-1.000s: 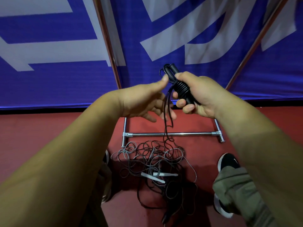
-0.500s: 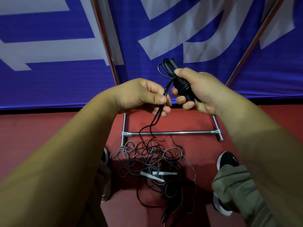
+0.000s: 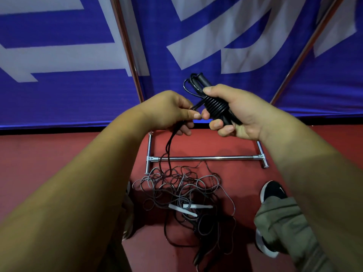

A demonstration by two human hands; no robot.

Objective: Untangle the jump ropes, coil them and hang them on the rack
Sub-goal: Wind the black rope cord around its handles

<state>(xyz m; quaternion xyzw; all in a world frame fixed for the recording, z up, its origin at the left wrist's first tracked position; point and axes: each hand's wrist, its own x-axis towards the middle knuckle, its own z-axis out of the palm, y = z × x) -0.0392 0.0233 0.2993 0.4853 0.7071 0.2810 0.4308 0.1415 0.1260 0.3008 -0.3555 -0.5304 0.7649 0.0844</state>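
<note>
- Blue banner (image 3: 78, 99) with big white shapes covers the wall behind, and a red floor (image 3: 39, 163) runs along below it.
- On that floor lies the chrome crossbar (image 3: 206, 158) of the rack, with a short foot at each end. Thin rack poles (image 3: 125, 46) rise slanting from behind it, against the banner.
- Above the crossbar, the right hand (image 3: 241, 112) grips a black jump rope (image 3: 215, 107). Its handles lie together with cord wound round them in tight turns, the fingers are curled underneath and the thumb is on top. A small loop sticks out past the thumb.
- Also above the crossbar, toward its left half, the left hand (image 3: 169, 112) pinches the loose black cord (image 3: 169, 146) between thumb and fingers, right beside the wound bundle. The two hands' fingertips almost meet.
- From the left hand the cord drops past the crossbar near its left end.
- On the person's side of the crossbar, a tangle of ropes (image 3: 176, 189), grey and black, sprawls on the floor with its far loops close to the bar. The hanging cord runs down into it.
- Two white handles (image 3: 182, 210) lie in the tangle, on its side away from the crossbar.
- Near the crossbar's right end, on the person's side, stands a black shoe (image 3: 273, 193) under an olive trouser leg (image 3: 280, 222).
</note>
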